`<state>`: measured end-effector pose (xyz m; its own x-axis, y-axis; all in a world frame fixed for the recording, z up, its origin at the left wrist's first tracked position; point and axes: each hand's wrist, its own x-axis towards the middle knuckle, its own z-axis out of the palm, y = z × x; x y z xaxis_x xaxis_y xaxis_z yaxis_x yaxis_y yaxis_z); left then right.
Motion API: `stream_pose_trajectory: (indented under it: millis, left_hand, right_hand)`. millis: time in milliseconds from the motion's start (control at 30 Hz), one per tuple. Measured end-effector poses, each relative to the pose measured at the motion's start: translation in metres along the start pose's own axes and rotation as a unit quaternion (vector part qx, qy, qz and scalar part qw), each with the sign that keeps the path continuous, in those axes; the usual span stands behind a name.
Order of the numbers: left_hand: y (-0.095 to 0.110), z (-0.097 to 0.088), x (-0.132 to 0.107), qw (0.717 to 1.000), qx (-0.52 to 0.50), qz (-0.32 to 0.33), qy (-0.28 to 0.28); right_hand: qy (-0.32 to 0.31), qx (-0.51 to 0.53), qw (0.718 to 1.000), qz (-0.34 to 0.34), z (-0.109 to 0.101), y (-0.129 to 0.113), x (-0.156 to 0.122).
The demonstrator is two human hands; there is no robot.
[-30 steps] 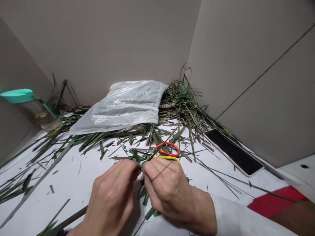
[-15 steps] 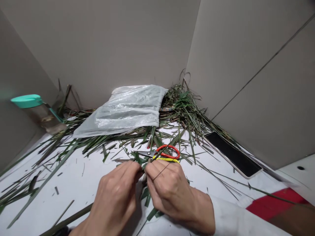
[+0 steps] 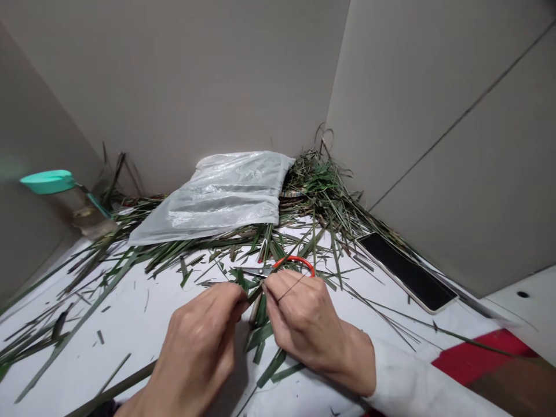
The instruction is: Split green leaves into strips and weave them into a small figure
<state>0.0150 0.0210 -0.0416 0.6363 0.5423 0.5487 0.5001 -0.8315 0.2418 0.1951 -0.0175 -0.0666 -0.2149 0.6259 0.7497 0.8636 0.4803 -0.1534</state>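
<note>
- The person's left hand point(image 3: 204, 341) and right hand point(image 3: 304, 321) are close together low in the middle of the white table point(image 3: 130, 324), the fingertips almost meeting.
- Both hands are pinched shut on the same green leaf strip point(image 3: 255, 293); it sits between the two thumbs and forefingers, just above the table.
- A thin dark fibre point(image 3: 290, 286) lies across the back of the right hand.
- Just behind the fingers lie scissors point(image 3: 278, 266) with a red handle, partly hidden by the right hand.
- Many cut leaf pieces point(image 3: 165, 252) are scattered around on the table, and a bigger heap of leaves point(image 3: 321, 176) is in the far corner.
- A clear plastic bag point(image 3: 221, 194) lies on the leaves, well behind the hands.
- A phone point(image 3: 406, 269) with a dark screen lies on the right, near the wall.
- On the far left stands a jar with a teal lid point(image 3: 47, 180); it is blurred.
</note>
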Motion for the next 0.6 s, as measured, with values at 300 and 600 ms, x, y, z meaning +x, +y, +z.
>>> stream_pose_trajectory:
  millis: [300,600]
  left_hand:
    - [0.000,-0.013,-0.001,0.999,-0.018,-0.018,-0.026]
    - [-0.001,-0.020,-0.010,0.997,-0.063,-0.024,-0.026]
  right_hand:
    - [0.024,-0.029,0.998,0.045,-0.001,0.019,0.005]
    - [0.060,-0.055,0.994,0.072,-0.005,0.035,0.011]
